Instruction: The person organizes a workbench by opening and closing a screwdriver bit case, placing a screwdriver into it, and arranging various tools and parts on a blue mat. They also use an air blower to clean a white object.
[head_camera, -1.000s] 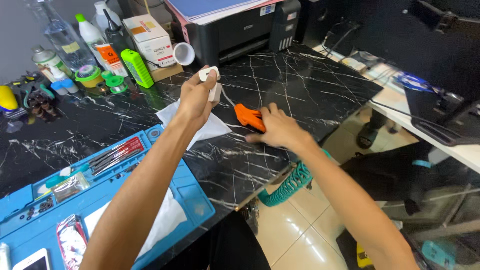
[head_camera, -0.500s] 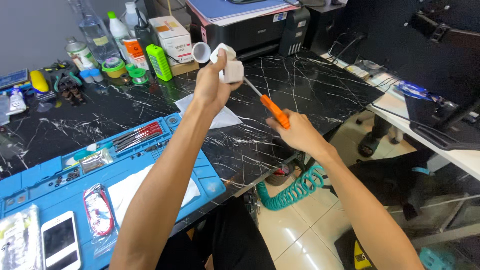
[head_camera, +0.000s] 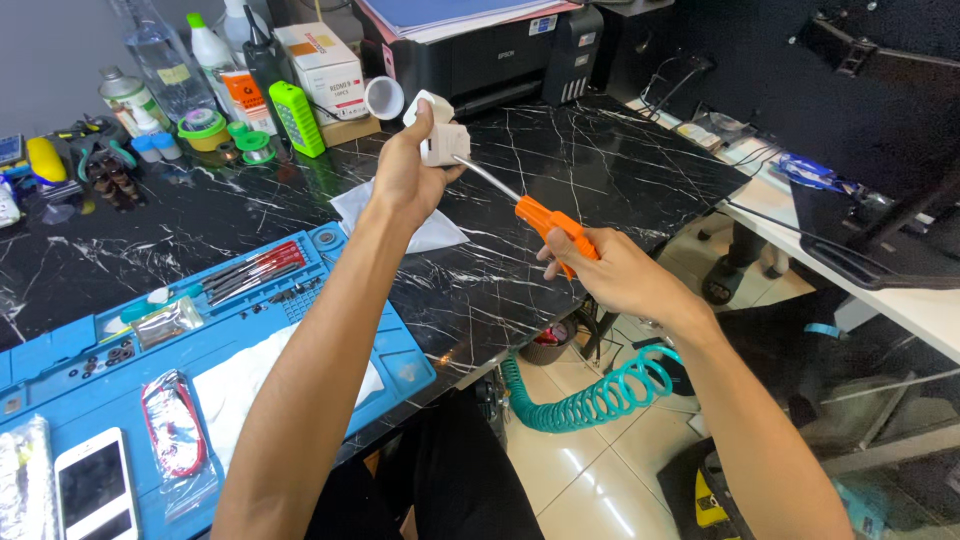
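Screwdriver work is the step in hand. The left hand (head_camera: 408, 172) is raised above the black marble-patterned counter (head_camera: 600, 180) with its fingers clamped round a small white plastic plug-like block (head_camera: 440, 135). The right hand (head_camera: 610, 272) is closed on the orange plastic handle of a screwdriver with a thin steel shaft (head_camera: 545, 222), and the tip of that shaft meets the underside of the white block; whether it sits in a screw head is too small to tell. Both things are held in the air, well clear of the counter top.

Below the left hand lies a white paper tissue (head_camera: 425, 232) on the counter. Nearer the person sits a blue silicone repair mat (head_camera: 300, 330) carrying a row of red-handled tools (head_camera: 255, 270), and a white smartphone (head_camera: 95, 492) lies at the mat's near end. A black printer (head_camera: 490, 55) stands at the back, and a teal coiled hose (head_camera: 600, 395) hangs below the counter edge.

By the look of it, the next move calls for the shaft to stay in line with the block while the handle is turned, with the left hand gripping firmly so the block cannot twist.
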